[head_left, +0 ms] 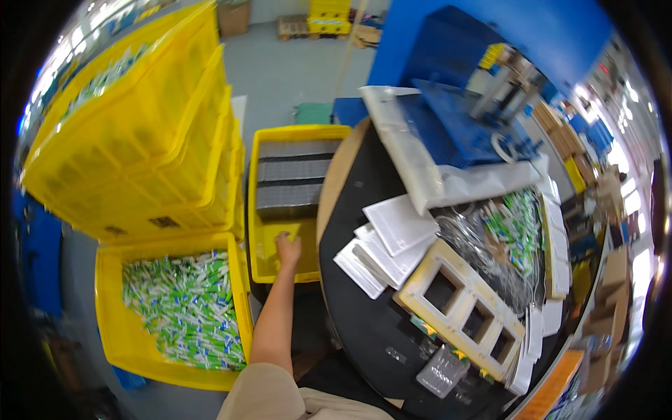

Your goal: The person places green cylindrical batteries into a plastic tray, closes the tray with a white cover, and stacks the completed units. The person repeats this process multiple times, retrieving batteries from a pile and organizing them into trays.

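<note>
My left hand (288, 250) reaches over the near end of a yellow bin (269, 271), its thumb apart from the curled fingers and nothing seen in its grasp. Just beyond it, stacks of thin grey pieces (288, 192) fill the far part of that bin. The fingertips seem apart from the stacks, though they are partly hidden. To the left is a yellow crate (175, 374) holding many small green and white packets (185, 308). My right hand does not show.
Tall stacked yellow crates (133, 154) stand at left. On the round black table (371, 336) lie white cartons (395, 224), a frame with square openings (465, 311), a clear plastic packet (442, 371) and more green packets (514, 224). A blue machine (455, 119) stands behind.
</note>
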A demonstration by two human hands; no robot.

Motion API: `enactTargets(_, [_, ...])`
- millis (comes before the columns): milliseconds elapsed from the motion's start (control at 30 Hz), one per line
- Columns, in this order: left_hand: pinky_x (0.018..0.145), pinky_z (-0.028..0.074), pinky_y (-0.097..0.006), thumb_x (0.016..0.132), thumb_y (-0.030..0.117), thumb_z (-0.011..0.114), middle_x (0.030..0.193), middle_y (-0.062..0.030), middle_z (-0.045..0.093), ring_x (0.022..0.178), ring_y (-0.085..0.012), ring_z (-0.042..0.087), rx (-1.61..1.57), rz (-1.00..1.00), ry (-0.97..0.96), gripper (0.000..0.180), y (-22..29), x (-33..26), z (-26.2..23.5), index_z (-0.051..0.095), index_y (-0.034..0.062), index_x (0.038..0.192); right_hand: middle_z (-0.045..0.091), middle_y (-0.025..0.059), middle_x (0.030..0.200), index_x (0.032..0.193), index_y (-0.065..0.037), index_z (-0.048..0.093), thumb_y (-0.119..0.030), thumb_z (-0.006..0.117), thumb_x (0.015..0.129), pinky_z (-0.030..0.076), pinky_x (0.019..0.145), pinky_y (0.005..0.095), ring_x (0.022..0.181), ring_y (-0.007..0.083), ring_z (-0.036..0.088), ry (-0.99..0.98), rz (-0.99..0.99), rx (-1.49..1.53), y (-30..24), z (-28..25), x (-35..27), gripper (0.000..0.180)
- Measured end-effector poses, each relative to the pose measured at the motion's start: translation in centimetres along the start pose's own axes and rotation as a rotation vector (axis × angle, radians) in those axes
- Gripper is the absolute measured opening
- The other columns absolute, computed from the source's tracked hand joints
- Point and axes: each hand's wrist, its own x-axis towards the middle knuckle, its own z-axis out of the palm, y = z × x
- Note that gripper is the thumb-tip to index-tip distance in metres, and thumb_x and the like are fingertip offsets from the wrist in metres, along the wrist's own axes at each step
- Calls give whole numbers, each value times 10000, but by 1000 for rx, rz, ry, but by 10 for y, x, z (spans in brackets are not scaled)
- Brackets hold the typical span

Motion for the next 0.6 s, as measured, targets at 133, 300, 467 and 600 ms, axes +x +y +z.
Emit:
enactTargets(133, [871, 543, -427, 825, 309, 825, 1160, -258, 690, 1049, -351, 680, -248, -388, -301, 629, -23, -7, 68, 619, -81, 1273, 727, 93, 1043, 1207, 13, 697, -221, 608, 995, 511, 781, 344, 893, 183, 651, -32, -102, -46, -73, 19, 24, 328])
enactTargets(300, [939, 537, -496, 833, 442, 736, 1214, -317, 675, 1123, -429, 670, -518, 21, -806, 618, -32, -28, 180, 686, -50, 1202, 729, 90, 1050, 1211, 4, 700, -227, 605, 993, 511, 788, 345, 905, 181, 653, -32, -195, -96, -149, 28, 49, 332])
enactTargets(467, [918, 535, -507, 849, 368, 700, 1164, -304, 687, 1082, -438, 674, -640, -47, -941, 519, 17, -59, 244, 690, -37, 1175, 731, 87, 1056, 1216, -5, 703, -234, 602, 990, 512, 795, 346, 916, 179, 654, -6, -242, -134, -197, 22, 69, 337])
enactTargets(600, [901, 533, -516, 863, 309, 671, 1124, -294, 697, 1050, -445, 677, -579, -106, -949, 444, 53, -73, 243, 694, -26, 1153, 732, 85, 1061, 1219, -12, 705, -239, 600, 988, 512, 800, 347, 926, 177, 655, 28, -265, -153, -216, 10, 79, 340])
